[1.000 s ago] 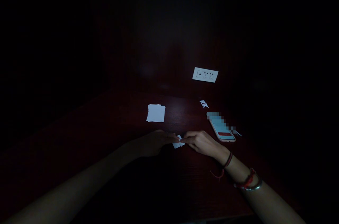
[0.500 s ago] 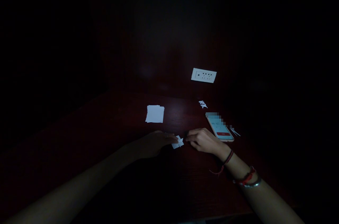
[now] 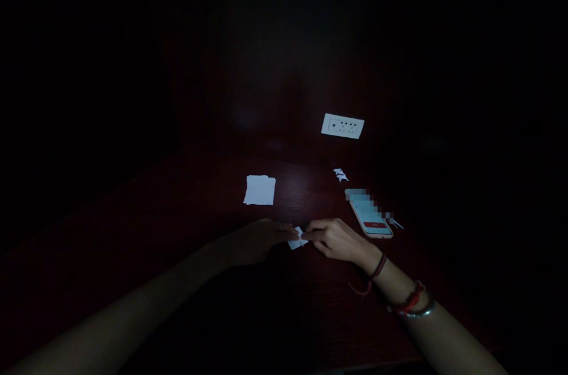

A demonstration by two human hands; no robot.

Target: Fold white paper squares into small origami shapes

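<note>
A small piece of folded white paper lies low over the dark red table, between my two hands. My left hand, in shadow and with a ring on one finger, has its fingers closed on the paper's left side. From the right, my right hand pinches the paper's right edge with thumb and forefinger. The fingertips of both hands nearly meet and cover part of the folds. Bracelets circle my right wrist.
A stack of white paper squares lies beyond my left hand. Small folded paper pieces sit toward the back. A lit phone lies right of my right hand, with thin white strips beside it. A socket plate is on the wall.
My right hand let go of the folded paper and drew slightly right half a second ago, showing its pointed folds; now it is back on the paper. My left hand has kept its hold.
</note>
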